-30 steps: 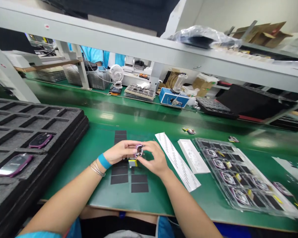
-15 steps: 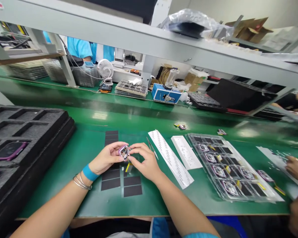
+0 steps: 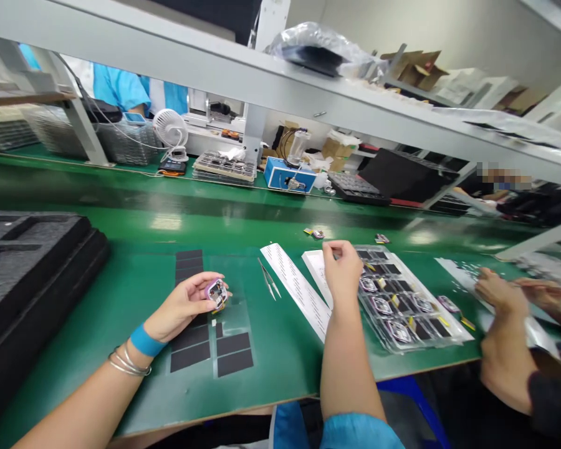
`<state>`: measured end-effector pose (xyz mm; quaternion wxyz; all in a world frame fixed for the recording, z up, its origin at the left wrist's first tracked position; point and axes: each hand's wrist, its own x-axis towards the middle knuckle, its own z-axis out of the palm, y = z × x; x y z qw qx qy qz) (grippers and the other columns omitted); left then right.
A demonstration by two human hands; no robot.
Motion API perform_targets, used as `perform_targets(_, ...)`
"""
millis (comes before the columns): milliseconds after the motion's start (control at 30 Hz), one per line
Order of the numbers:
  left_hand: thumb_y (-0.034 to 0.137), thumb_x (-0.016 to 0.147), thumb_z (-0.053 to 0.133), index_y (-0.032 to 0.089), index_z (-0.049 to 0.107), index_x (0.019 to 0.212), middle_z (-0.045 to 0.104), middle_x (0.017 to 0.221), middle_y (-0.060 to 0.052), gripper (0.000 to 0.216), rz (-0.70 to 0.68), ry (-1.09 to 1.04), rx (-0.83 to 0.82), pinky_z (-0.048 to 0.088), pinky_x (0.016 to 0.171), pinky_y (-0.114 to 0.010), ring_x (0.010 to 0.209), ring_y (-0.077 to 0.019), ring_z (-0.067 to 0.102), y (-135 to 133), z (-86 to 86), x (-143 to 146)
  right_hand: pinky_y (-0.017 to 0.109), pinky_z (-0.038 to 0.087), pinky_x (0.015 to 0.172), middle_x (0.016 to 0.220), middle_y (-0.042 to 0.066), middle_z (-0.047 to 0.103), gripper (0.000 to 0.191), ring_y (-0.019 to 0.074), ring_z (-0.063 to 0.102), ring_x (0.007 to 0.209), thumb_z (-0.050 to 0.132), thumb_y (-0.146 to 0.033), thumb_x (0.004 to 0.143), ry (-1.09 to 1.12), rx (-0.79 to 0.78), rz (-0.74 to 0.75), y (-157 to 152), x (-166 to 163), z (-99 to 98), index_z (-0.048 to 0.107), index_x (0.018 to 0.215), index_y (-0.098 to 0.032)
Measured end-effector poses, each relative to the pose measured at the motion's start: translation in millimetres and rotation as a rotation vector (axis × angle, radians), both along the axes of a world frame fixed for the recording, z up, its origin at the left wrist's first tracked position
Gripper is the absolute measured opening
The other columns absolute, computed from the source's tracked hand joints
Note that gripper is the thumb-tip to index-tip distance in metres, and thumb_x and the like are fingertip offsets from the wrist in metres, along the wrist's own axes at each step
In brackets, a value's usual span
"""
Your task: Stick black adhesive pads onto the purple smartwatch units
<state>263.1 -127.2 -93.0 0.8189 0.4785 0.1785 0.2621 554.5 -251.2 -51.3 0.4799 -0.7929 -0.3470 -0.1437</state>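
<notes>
In my left hand (image 3: 187, 304) is a small purple-rimmed watch case (image 3: 217, 294), its open side with circuit parts facing up. Thumb and fingers grip it by the edge, above black rectangular pieces (image 3: 234, 354) on clear film. My right hand (image 3: 343, 269) is raised by the white box (image 3: 312, 260) and covers part of it. Its fingers are pinched together; whether something small is between them is hidden. Tweezers (image 3: 269, 279) lie on the green table between my hands, beside a white strip sheet with dark marks (image 3: 292, 290).
A clear tray (image 3: 378, 330) with several watch cases stands to the right. Beyond it, a co-worker's hands (image 3: 500, 293) are over a white sheet. Black foam trays (image 3: 51, 274) fill the left side. A shelf beam (image 3: 206, 62) crosses above the table.
My right hand has left the watch case and moved right to the white box. My left hand still holds the case. The view has turned somewhat to the right.
</notes>
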Motion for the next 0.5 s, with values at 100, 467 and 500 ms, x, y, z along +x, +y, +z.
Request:
perform_targets(100,0.012,0.061,0.078,0.018,0.063,0.105,0.067,0.100,-0.008,0.047,-0.011,-0.007,0.005,0.052,0.077,-0.031,0.087,-0.0209,0.066,-1,-1.8,1,0.037,0.046,0.074,0.060,0.005,0.064,0.013,0.0244,0.062,0.068,0.058,-0.015,0.065,0.170,-0.298,-0.095,-20,44,-2.5,0.063,0.055,-0.021)
perform_targets(467,0.010,0.060,0.078,0.018,0.063,0.102,0.068,0.094,-0.006,0.045,-0.026,-0.080,-0.032,0.051,0.076,-0.027,0.082,-0.0163,0.065,1,-12.2,5,0.030,0.052,0.071,0.079,0.002,0.067,0.009,0.0173,0.063,0.075,0.060,-0.028,0.078,0.347,-0.061,0.857,36,-116,-26.9,0.065,0.077,-0.021)
perform_targets(500,0.010,0.060,0.078,0.018,0.064,0.101,0.068,0.093,-0.005,0.045,-0.012,-0.086,-0.033,0.051,0.075,-0.026,0.080,-0.0147,0.064,2,-12.1,5,0.030,0.052,0.071,0.080,0.003,0.065,0.007,0.0171,0.063,0.076,0.060,-0.026,0.078,0.325,-0.055,0.893,36,-129,-31.1,0.065,0.077,-0.022)
